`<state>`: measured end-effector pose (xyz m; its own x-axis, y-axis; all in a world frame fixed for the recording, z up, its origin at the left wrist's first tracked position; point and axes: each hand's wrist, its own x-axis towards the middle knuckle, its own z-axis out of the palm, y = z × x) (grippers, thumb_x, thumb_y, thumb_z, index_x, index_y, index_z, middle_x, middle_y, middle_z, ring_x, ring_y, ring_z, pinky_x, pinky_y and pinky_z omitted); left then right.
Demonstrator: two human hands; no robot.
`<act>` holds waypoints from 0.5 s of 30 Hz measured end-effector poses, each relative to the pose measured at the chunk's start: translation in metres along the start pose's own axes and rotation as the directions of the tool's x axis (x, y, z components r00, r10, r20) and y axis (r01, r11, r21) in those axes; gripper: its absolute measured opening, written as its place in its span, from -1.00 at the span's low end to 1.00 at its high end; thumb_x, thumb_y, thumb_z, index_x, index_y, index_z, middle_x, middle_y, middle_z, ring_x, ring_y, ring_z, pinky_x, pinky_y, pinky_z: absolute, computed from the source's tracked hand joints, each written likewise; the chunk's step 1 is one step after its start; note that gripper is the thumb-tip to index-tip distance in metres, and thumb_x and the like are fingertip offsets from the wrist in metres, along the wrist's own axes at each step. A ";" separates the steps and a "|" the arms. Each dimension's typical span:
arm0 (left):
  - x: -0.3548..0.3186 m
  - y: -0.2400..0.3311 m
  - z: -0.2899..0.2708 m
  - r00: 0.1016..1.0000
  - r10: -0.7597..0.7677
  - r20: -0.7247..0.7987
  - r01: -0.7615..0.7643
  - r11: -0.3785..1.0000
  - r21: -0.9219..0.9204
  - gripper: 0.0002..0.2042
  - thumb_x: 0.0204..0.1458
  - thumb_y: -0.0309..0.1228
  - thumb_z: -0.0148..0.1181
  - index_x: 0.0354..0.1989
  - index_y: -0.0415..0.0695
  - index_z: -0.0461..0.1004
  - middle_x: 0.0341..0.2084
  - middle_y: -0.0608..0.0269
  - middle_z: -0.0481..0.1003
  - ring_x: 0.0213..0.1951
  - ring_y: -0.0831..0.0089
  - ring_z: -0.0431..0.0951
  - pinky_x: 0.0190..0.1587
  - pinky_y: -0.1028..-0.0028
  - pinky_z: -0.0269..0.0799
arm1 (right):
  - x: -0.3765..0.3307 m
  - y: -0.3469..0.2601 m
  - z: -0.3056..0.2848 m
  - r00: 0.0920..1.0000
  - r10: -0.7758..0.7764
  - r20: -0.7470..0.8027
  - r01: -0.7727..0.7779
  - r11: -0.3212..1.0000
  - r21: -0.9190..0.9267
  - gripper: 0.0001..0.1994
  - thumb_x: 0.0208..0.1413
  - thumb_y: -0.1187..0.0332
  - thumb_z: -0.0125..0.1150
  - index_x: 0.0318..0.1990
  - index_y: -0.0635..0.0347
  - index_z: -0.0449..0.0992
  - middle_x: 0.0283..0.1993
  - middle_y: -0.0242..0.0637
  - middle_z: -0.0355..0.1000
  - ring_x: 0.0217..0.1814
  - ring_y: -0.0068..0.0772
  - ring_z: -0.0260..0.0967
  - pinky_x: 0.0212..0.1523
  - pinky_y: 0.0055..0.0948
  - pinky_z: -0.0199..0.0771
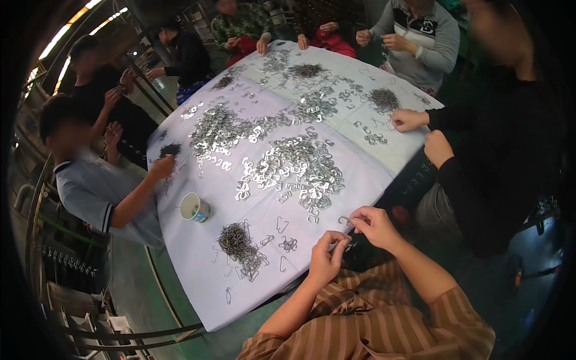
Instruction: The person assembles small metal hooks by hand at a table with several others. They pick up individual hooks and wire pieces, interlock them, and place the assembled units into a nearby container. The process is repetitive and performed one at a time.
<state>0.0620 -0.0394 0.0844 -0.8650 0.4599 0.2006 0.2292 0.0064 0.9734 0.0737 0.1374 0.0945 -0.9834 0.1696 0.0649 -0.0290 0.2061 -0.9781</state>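
Small wire clip (pixel 344 221) at table's near edge, pinched in right hand (pixel 373 225) fingertips; left hand (pixel 327 255) at its 7 o'clock, fingers curled, contents can't tell. Dark wire pile (pixel 239 241) at 9 o'clock, paper cup (pixel 195 207) beyond; shiny clip heap (pixel 297 168) at 11 o'clock on white table (pixel 198 282)

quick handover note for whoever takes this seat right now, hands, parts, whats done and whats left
Left hand: fingers pinched at the table's near edge; what they hold is too small to tell.
Right hand: fingers hold a small bent metal clip.
Parts: big heap of shiny clips mid-table, dark pile of wire loops to the left, a few loose loops beside it, paper cup beyond.
Done: no finished pile can be told apart near this seat.
Left: both heaps remain large.
Other people work around the white table.
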 end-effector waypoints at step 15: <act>-0.010 -0.009 0.002 0.991 0.130 -0.039 -0.106 0.920 0.376 -0.87 -0.02 -0.60 0.23 -0.31 -0.19 0.44 -0.38 0.12 0.53 -0.31 0.17 0.50 -0.19 0.36 0.37 | -0.029 -0.030 0.006 0.973 -0.230 0.001 0.223 0.942 -0.251 -0.94 0.04 0.52 0.18 -0.37 0.34 0.51 -0.43 -0.12 0.45 -0.42 -0.13 0.46 -0.40 -0.32 0.42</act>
<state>0.0700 -0.0421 0.0731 -0.8445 0.4222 0.3294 0.4704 0.2912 0.8330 0.1019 0.1206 0.1211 -0.9506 0.1164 0.2877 -0.2013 0.4740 -0.8572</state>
